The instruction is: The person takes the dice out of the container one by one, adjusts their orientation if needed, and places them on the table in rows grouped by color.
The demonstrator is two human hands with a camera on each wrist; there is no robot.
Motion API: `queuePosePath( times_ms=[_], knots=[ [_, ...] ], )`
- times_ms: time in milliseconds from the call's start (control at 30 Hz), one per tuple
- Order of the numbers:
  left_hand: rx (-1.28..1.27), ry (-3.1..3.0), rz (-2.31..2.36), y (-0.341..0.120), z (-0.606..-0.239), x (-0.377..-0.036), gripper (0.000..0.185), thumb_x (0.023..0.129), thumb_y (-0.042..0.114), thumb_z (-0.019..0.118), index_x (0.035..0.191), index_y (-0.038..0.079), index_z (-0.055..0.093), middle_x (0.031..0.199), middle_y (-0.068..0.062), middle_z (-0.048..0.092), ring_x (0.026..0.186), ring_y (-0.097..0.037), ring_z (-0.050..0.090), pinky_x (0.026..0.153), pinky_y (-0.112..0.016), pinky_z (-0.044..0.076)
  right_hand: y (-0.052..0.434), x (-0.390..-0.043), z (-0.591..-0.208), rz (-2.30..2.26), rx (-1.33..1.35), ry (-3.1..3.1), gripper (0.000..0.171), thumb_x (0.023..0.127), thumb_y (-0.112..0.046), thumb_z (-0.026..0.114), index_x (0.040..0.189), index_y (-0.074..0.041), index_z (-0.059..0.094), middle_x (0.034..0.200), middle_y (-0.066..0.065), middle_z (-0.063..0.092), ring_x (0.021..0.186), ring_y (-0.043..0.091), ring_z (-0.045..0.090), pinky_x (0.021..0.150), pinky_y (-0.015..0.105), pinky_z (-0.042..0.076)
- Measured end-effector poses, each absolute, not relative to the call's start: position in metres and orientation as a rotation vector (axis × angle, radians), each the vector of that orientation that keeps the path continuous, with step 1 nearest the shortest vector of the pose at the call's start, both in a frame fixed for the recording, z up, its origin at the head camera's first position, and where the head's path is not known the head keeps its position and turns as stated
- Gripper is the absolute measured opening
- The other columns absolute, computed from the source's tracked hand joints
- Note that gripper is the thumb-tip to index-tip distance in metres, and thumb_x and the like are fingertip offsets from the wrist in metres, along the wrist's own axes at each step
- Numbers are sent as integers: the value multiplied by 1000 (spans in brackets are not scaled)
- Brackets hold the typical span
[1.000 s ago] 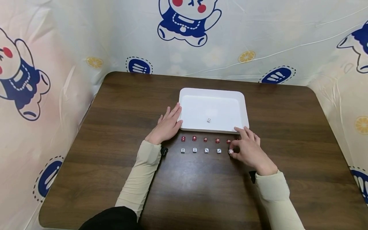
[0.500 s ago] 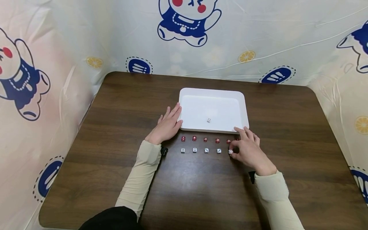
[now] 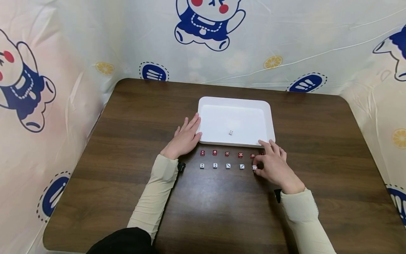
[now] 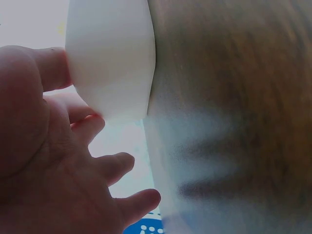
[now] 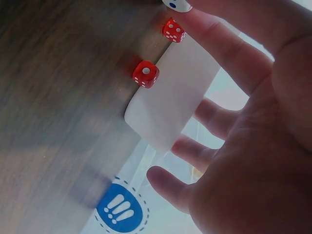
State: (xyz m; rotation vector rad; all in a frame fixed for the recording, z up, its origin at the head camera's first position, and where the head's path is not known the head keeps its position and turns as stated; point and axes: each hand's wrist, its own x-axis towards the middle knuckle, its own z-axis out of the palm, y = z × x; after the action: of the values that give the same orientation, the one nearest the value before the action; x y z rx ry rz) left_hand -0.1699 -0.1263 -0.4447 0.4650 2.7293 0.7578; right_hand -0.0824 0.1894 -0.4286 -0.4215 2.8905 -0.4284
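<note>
My left hand rests against the left side of a shallow white tray, its fingers fairly straight. In the left wrist view, the thumb and fingers touch the tray wall. My right hand pinches a white die between thumb and index finger, at the right end of a row of white dice. Other fingers of that hand touch the tray's near right corner. A row of red dice lies between the white row and the tray; my right hand partly covers its right end. One white die lies inside the tray.
Everything stands on a dark brown wooden table with rounded corners. Printed curtains hang behind it and at both sides. In the right wrist view, a red die sits close to the tray wall.
My right hand, with the white die, has shifted very slightly left. The left hand, tray and other dice stay in place.
</note>
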Motion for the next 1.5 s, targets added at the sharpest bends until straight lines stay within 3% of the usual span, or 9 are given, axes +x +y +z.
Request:
queuePosePath(
  times_ms=[667,1500],
  knots=[
    [459,2731,754,-126,-446,-170,60,104,36,34,156,18,11,164,9,-3,151,-32,-2,115,-64,11,188,-83,-426,-442,-415,2877,12,73,-15,80,81,-18,73,148,22,35,140,50,15,101,68,17],
    [468,2727,748,-127,-445,-170,60,104,37,33,156,18,10,163,9,-5,151,-33,-2,115,-64,10,171,-103,-405,-482,-444,2880,13,81,-22,76,89,-13,70,149,23,36,142,51,14,105,69,13]
  ],
)
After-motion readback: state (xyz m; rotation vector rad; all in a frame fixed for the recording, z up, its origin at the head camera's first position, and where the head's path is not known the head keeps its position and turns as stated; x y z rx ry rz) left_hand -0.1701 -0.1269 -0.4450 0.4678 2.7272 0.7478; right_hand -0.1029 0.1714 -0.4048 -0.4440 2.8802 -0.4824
